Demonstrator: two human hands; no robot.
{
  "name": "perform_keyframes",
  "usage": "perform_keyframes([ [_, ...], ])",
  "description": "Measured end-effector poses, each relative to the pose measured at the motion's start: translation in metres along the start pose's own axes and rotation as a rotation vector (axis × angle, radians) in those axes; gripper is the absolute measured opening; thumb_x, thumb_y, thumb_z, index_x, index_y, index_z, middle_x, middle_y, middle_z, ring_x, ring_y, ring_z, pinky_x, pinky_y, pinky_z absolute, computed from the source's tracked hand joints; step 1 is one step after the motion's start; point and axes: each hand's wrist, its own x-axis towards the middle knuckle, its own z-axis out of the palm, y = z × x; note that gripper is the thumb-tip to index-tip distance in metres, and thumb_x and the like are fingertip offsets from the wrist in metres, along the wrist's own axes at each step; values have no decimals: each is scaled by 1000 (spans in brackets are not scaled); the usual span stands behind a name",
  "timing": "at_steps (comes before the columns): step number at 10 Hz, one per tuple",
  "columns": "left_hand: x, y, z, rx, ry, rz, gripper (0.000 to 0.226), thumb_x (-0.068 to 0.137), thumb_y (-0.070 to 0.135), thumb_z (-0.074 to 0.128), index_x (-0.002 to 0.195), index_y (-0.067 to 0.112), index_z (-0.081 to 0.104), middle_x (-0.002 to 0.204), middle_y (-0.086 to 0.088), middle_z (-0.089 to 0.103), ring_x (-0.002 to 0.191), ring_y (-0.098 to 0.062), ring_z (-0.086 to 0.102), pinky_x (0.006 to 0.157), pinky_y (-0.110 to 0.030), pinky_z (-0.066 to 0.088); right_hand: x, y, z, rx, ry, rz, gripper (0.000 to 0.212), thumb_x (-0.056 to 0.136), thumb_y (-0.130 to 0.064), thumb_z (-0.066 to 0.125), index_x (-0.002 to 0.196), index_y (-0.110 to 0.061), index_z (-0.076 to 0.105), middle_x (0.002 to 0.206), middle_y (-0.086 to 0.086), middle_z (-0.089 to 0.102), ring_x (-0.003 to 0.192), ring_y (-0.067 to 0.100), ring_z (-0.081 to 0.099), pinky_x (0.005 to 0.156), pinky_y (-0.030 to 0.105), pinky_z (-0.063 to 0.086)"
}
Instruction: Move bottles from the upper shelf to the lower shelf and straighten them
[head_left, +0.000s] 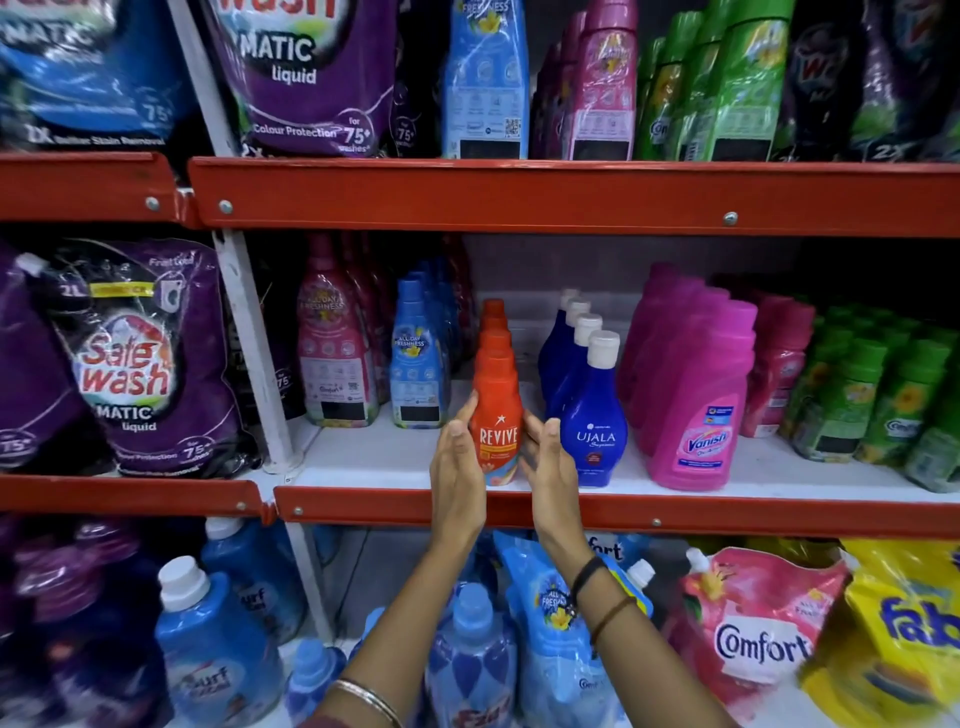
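An orange Revive bottle (497, 415) stands upright at the front of a row of like bottles on the middle shelf (597, 512). My left hand (457, 457) presses against its left side and my right hand (545, 457) against its right side, fingers straight, so the bottle is held between both palms. Just right of it runs a row of blue Ujala bottles (592, 415) with white caps. The upper shelf (571, 197) carries a blue bottle (485, 83), pink bottles (597, 88) and green bottles (727, 88).
Pink Vanish bottles (696, 405) and green bottles (883, 400) stand to the right on the middle shelf. Pink and blue Comfort bottles (415, 358) stand to the left, beyond them purple Safe Wash pouches (140, 358). The bottom shelf holds blue bottles (213, 639) and Comfort pouches (753, 634).
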Motion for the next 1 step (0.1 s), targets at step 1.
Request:
perform_keyframes([
  [1, -3, 2, 2, 116, -4, 81, 71, 81, 84, 14, 135, 48, 41, 146, 9, 43, 131, 2, 40, 111, -31, 37, 0, 1, -4, 15, 15, -26, 74, 71, -86, 34, 123, -37, 53, 132, -6, 60, 125, 8, 54, 112, 43, 39],
])
